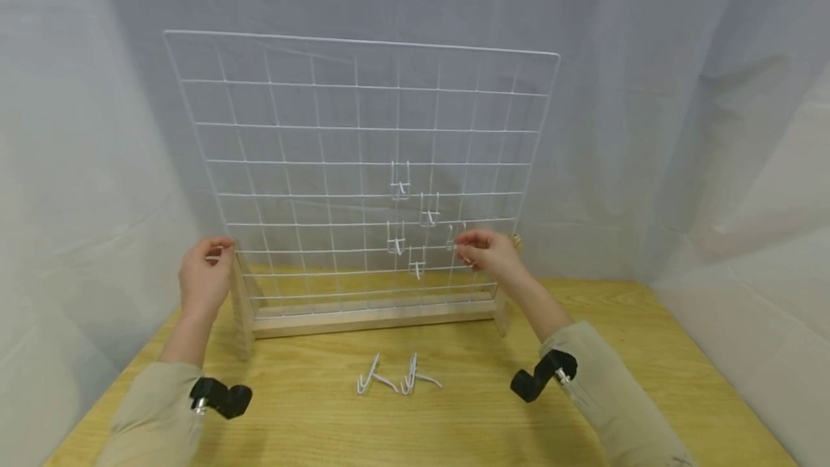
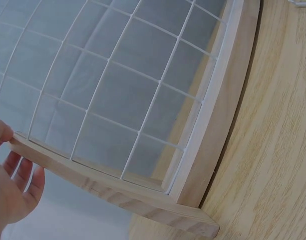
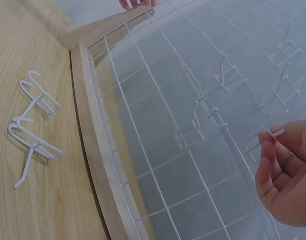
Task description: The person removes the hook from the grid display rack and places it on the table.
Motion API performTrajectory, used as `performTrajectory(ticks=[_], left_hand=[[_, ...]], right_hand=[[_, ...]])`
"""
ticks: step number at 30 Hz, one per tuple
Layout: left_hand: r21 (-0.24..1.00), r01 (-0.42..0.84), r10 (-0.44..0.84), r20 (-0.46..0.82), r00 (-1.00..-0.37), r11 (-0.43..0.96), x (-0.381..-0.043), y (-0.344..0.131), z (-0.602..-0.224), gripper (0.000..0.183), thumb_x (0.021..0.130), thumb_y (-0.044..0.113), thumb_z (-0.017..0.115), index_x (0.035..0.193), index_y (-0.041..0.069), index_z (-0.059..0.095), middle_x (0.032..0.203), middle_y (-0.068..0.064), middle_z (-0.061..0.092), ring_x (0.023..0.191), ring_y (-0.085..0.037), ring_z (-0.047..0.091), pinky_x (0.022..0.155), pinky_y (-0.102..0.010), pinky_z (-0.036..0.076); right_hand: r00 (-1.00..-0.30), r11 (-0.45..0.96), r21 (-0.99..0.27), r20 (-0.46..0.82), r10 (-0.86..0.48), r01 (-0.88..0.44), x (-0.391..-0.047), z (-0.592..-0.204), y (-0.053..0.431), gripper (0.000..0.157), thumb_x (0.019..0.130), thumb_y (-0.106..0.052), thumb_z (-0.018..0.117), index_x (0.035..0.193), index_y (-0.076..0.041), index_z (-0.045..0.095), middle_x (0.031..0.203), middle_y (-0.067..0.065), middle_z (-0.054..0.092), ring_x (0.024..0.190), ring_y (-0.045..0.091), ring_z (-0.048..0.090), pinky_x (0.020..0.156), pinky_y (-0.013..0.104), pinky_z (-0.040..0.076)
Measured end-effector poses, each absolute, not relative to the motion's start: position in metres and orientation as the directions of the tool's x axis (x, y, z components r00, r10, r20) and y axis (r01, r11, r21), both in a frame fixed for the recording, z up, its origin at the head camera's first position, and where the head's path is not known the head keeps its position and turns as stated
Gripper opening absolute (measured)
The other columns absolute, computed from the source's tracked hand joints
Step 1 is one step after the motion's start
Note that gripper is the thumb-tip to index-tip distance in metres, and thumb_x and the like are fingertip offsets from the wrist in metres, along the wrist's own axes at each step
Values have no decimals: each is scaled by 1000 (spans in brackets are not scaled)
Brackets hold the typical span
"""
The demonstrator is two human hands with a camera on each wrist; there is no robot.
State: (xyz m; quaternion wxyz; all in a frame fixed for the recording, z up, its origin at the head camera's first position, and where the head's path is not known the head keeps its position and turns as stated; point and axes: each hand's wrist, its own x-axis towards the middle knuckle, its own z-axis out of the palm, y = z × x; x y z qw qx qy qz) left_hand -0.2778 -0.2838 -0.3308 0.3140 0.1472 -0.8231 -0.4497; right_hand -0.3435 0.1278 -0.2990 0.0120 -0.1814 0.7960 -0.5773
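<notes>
A white wire grid panel (image 1: 344, 128) stands upright in a wooden base (image 1: 376, 318). My right hand (image 1: 489, 252) pinches a white wire hook (image 3: 277, 133) by its prong, at the lower right of the grid. The hook's two upper bends (image 1: 450, 230) show beside my fingers at the wires. At the panel's left side, my left hand (image 1: 206, 276) grips the top end of the base's wooden upright (image 2: 68, 170), thumb on one side and fingers on the other. Several similar hooks (image 1: 400, 187) hang on the grid left of my right hand.
Two loose white hooks (image 1: 368, 375) lie side by side on the wood-grain table (image 1: 311, 395), in front of the base. Pale sheeting (image 1: 616, 128) hangs behind and at both sides. A black wrist mount (image 1: 543, 375) sits on each sleeve.
</notes>
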Motion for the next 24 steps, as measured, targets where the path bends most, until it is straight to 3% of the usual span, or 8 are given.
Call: performTrajectory(ticks=[5, 16, 24], left_hand=[[828, 39, -523, 390, -758, 559, -278, -284, -332, 26, 95, 15, 45, 110, -1, 59, 105, -15, 53, 81, -13, 46, 68, -23, 38], [825, 34, -515, 383, -767, 564, -281, -286, -332, 29, 95, 18, 45, 112, -1, 59, 107, -16, 52, 84, -17, 46, 68, -26, 38], [830, 25, -520, 373, -768, 557, -281, -286, -333, 29, 95, 18, 45, 113, -1, 58, 107, -15, 51, 83, -14, 45, 69, -25, 38]], right_hand=[[-931, 265, -925, 183, -317, -272, -340, -302, 129, 26, 88, -4, 59, 110, 10, 58, 85, 13, 65, 67, 12, 55, 60, 25, 47], [-934, 280, -929, 147, -327, -244, -333, -313, 136, 20, 87, -1, 60, 104, 9, 57, 79, 3, 63, 70, 18, 55, 61, 28, 47], [-922, 269, -925, 166, -350, -268, -332, -328, 143, 21, 85, 1, 60, 102, 12, 56, 77, 2, 64, 68, 12, 56, 59, 24, 45]])
